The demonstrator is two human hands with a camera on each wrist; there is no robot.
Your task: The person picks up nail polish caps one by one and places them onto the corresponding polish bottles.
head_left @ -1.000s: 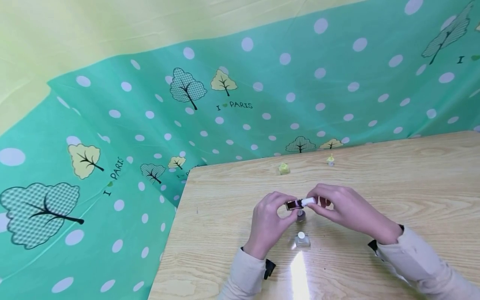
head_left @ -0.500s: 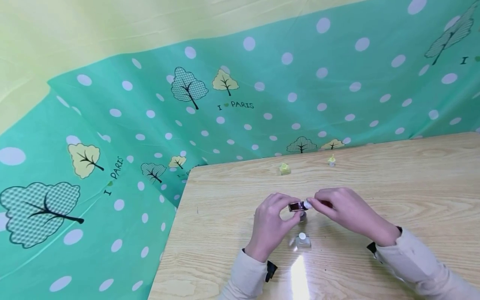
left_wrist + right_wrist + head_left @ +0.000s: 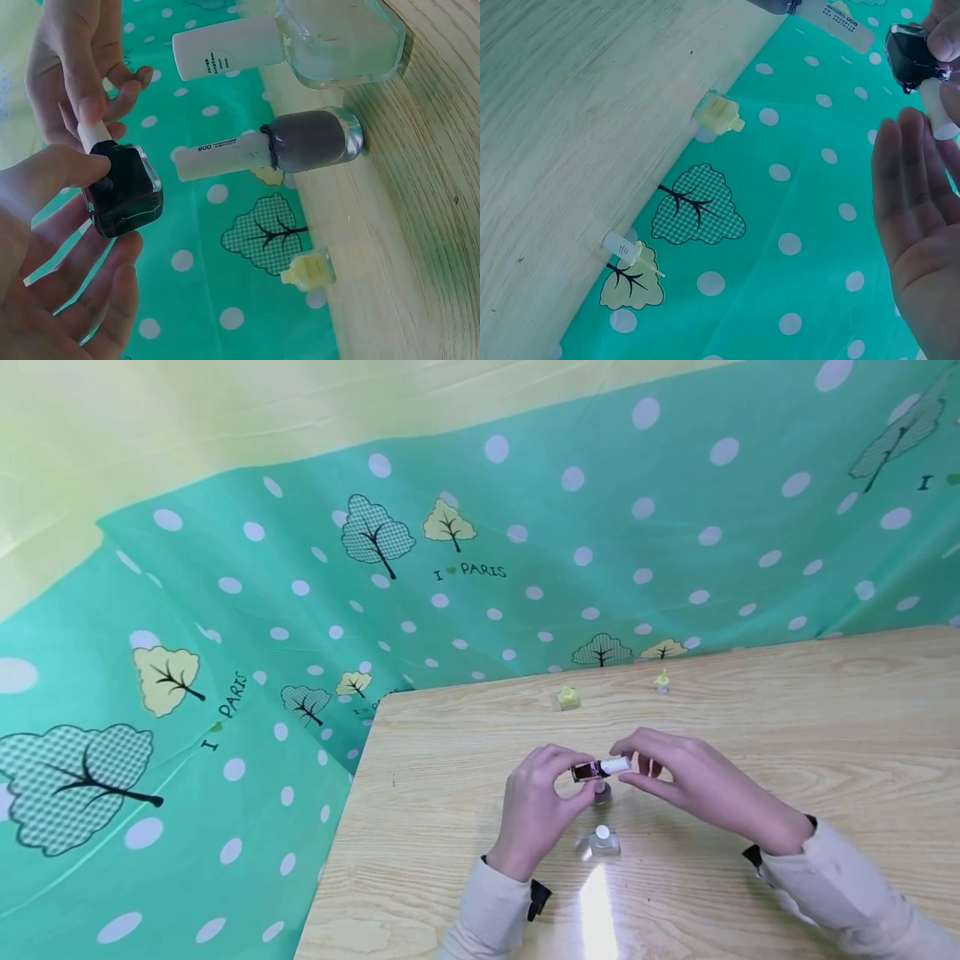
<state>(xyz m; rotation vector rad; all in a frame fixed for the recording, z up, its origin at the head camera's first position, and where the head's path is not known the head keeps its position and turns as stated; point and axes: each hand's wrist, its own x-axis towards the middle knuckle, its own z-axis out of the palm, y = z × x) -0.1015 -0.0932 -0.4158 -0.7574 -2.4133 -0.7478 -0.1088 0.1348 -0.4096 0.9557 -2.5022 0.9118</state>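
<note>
My left hand (image 3: pixel 536 806) pinches a small bottle of dark nail polish (image 3: pixel 585 772) between thumb and fingers, holding it tipped on its side above the table. Its white cap (image 3: pixel 617 765) points right, towards my right hand (image 3: pixel 682 768), whose thumb and index finger pinch it. The cap is on the bottle's neck. In the right wrist view, the other fingers (image 3: pixel 911 165) of that hand extend away from the cap. Just below the held bottle stands a greyish-purple nail polish bottle (image 3: pixel 307 140) with a white cap. Nearer me is a wider, clear bottle (image 3: pixel 604 843), also white-capped.
Farther back on the wooden table (image 3: pixel 442 743) stands an uncapped pale yellow bottle (image 3: pixel 567 698). To its right, a white cap (image 3: pixel 662 683) stands with its yellow-coated brush upward. A green dotted cloth (image 3: pixel 480 568) hangs behind the table and down its left side.
Half a second ago my right fingers were curled farther over the white cap, hiding most of it. They have since turned back and spread, showing more of it. The left hand stays nearly still.
</note>
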